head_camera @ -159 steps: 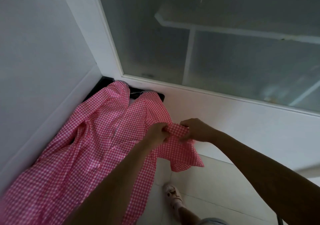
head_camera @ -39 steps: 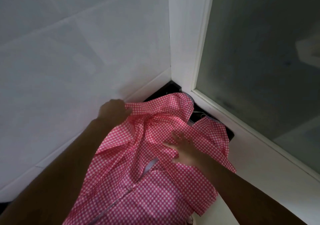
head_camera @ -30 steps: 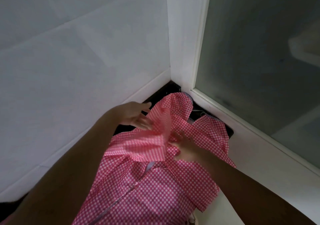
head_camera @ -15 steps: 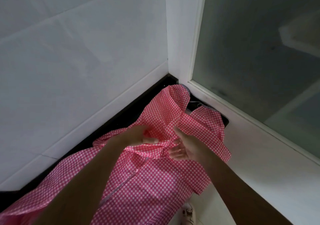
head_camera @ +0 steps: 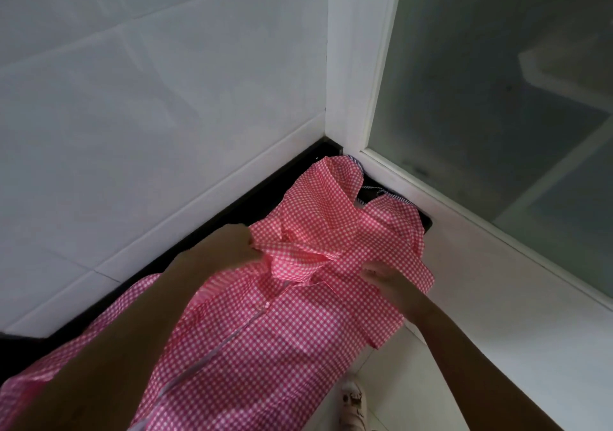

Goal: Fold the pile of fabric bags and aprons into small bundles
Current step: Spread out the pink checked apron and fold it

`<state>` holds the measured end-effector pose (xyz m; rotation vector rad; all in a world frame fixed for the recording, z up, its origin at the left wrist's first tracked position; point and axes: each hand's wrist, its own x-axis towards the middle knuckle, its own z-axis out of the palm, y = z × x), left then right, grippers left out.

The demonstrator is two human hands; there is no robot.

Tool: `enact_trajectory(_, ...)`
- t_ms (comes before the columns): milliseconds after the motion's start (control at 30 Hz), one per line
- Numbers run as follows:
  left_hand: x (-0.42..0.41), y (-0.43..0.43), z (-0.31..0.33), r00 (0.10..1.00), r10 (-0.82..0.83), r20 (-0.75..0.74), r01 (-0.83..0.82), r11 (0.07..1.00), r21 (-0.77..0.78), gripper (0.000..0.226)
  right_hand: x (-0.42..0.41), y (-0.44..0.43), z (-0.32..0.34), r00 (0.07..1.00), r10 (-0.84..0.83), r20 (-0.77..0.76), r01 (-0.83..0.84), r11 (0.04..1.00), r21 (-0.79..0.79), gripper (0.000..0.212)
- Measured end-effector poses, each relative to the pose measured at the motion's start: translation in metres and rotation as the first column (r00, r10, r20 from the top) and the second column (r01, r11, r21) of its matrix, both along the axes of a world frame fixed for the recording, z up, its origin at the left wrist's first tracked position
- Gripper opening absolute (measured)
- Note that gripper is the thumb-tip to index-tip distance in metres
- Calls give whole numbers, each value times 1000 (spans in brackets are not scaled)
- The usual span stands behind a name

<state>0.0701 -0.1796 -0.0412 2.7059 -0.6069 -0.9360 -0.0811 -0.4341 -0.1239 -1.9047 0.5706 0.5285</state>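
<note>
On the dark bench [head_camera: 262, 195] by the window corner, our pink checked apron [head_camera: 265, 347] lies spread, its upper part bunched. Left hand [head_camera: 225, 248] pinches a fold, likely to pull it flat. Right hand [head_camera: 388, 284] rests on the cloth, probably anchoring it; can't tell if its fingers grip.

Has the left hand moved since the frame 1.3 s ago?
Yes. The left hand has drawn back from the wall corner toward the person, now pinching the pink gingham fabric.
</note>
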Motion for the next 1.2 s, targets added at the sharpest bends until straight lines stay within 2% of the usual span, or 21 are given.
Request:
enact_trajectory(33,-2,-7,10,993,-18,-117,17,1000,-11,23,-1,1,-1,1000,17,5,-17,1000,-2,45)
enact_trajectory(133,-15,-30,30,897,-58,-437,-3,990,-139,40,-5,2,1,999,25,26,-25,1000,-5,43)
enact_trajectory(200,-30,-44,31,820,-120,-559,-7,975,-220,46,-9,-2,-3,998,-45,46,43,997,57,39)
enact_trajectory(233,-34,-51,24,826,-148,-544,35,976,-213,49,-12,-4,-8,991,-131,39,124,981,148,38)
enact_trajectory(267,-35,-56,12,862,-173,-477,102,980,-170,50,-14,-6,-10,964,-264,-20,258,919,298,37)
enact_trajectory(300,-33,-59,-5,906,-193,-377,156,980,-126,49,-16,-8,-11,915,-384,-125,399,809,433,42)
enact_trajectory(333,-30,-61,-24,941,-191,-278,173,981,-89,47,-19,-10,-11,865,-449,-225,498,705,506,54)
enact_trajectory(400,-26,-63,-52,974,-128,-188,122,992,-41,51,-20,-16,-9,858,-429,-281,512,683,521,70)
enact_trajectory(467,-26,-68,-66,981,-65,-182,59,998,-39,57,-21,-20,-2,899,-371,-232,437,789,432,68)
enact_trajectory(533,-25,-77,-76,977,34,-212,-58,992,-110,54,-21,-20,1,936,-302,-184,344,896,282,66)
enact_trajectory(600,-21,-82,-84,968,125,-217,-160,975,-153,55,-17,-14,-4,963,-252,-101,264,955,133,59)
enact_trajectory(667,-17,-85,-90,957,206,-203,-243,954,-176,60,-10,-3,-9,964,-264,33,264,964,-20,52)
enact_trajectory(733,-11,-86,-95,908,369,-201,-409,884,-225,62,-6,13,-13,963,-241,122,258,953,-159,74)
enact_trajectory(767,-6,-85,-98,860,462,-217,-506,829,-238,59,-7,22,-16,974,-184,133,211,949,-234,84)
enact_trajectory(833,1,-84,-103,760,593,-267,-649,720,-247,60,-7,40,-29,994,-26,103,67,907,-415,92)
enact_trajectory(900,6,-85,-109,697,646,-310,-716,642,-272,85,-8,58,-37,997,79,6,-65,850,-522,86)
enact_trajectory(967,3,-86,-111,703,652,-285,-712,648,-272,92,-6,68,-45,995,98,-27,-96,827,-554,68)
enact_trajectory(1100,6,-81,-124,663,708,-243,-744,587,-318,75,6,50,-54,999,34,40,-10,877,-481,16)
enact_trajectory(1133,8,-80,-125,656,715,-242,-751,586,-305,69,10,41,-50,998,6,60,20,907,-420,16)
enact_trajectory(1200,14,-79,-124,639,731,-241,-764,568,-305,55,22,20,-37,995,-52,85,75,954,-290,33)
